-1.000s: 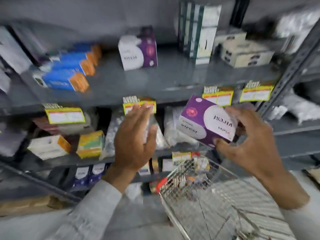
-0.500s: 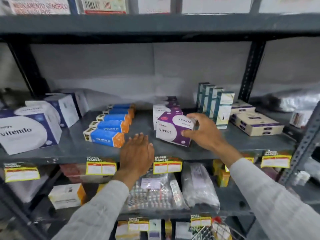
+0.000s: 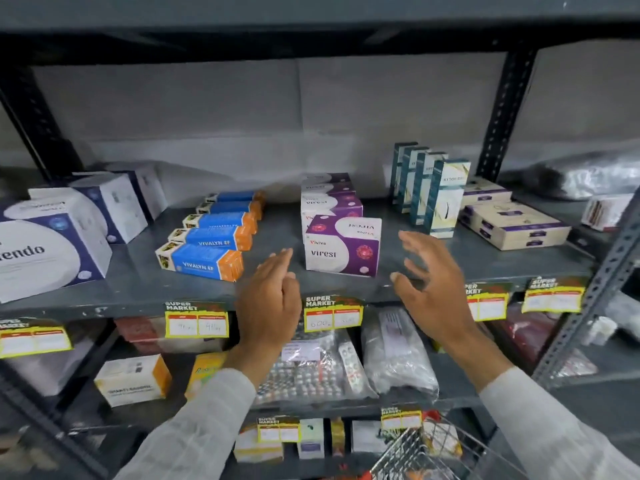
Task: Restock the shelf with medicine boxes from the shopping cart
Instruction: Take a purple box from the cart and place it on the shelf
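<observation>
A purple and white Virest medicine box (image 3: 343, 249) stands upright on the grey shelf (image 3: 138, 289), at the front of a row of matching purple boxes (image 3: 329, 195). My right hand (image 3: 433, 289) hovers just right of the box, fingers spread, holding nothing. My left hand (image 3: 270, 299) is open at the shelf's front edge, just left of and below the box. A corner of the wire shopping cart (image 3: 426, 452) shows at the bottom, with some packets inside.
Blue and orange Vivalyn boxes (image 3: 204, 259) lie in a row to the left, with large white and blue boxes (image 3: 52, 244) beyond. Tall teal boxes (image 3: 443, 199) and flat cream boxes (image 3: 512, 226) stand to the right. Price tags (image 3: 334, 315) line the shelf edge. Blister packs (image 3: 311, 372) fill the shelf below.
My right hand carried the Virest box up from the cart, set it on the shelf in front of the purple row, then let go and drew back. My left hand stayed open.
</observation>
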`<state>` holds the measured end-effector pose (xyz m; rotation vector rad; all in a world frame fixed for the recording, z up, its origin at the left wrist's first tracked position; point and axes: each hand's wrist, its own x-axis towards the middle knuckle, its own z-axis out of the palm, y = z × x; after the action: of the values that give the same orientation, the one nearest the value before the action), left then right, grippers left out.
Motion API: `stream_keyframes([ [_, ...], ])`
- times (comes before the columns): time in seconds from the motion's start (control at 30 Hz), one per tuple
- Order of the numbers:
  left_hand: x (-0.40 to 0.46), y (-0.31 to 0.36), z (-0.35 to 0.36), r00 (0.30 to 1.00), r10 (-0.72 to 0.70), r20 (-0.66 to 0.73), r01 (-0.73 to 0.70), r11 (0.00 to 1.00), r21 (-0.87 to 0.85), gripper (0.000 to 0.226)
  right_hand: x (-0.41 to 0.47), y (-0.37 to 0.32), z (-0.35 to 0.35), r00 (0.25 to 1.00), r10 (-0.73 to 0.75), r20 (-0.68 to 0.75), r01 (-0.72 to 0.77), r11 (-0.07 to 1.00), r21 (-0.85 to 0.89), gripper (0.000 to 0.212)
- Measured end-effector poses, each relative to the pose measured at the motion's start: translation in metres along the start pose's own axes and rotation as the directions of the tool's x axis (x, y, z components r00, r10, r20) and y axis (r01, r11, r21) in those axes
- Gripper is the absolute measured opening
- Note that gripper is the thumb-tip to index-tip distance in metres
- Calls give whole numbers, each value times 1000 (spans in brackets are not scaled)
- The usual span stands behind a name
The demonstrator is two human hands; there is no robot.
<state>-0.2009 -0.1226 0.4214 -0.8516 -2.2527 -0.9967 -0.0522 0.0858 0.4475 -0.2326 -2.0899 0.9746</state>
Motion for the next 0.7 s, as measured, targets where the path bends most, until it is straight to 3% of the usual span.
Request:
stream_keyframes([
  [0.07,-27,11,2,990,38,-134,-55,990,-127,42,-32,6,-13,991,-73,-116,69,997,-35,45],
  [0.17,-82,23,21,981,157,-115,-176,968,-180,39,-83,42,-30,983,-84,-165,60,987,-148,34],
  [0.3,-167,35,72,965,192,180,-140,954,-267,39,-160,103,-45,984,141,-105,-158,972,-175,28],
  [0.4,-235,39,117,861,187,473,-68,964,-258,42,-221,159,-54,934,355,-46,-355,903,-243,28],
  [0.57,-334,44,183,519,163,839,-87,987,-137,48,-329,250,-62,638,769,-43,-740,597,-310,24],
  [0.7,-385,52,217,267,148,952,-107,987,-124,61,-403,294,-74,328,939,-106,-888,269,-373,30],
])
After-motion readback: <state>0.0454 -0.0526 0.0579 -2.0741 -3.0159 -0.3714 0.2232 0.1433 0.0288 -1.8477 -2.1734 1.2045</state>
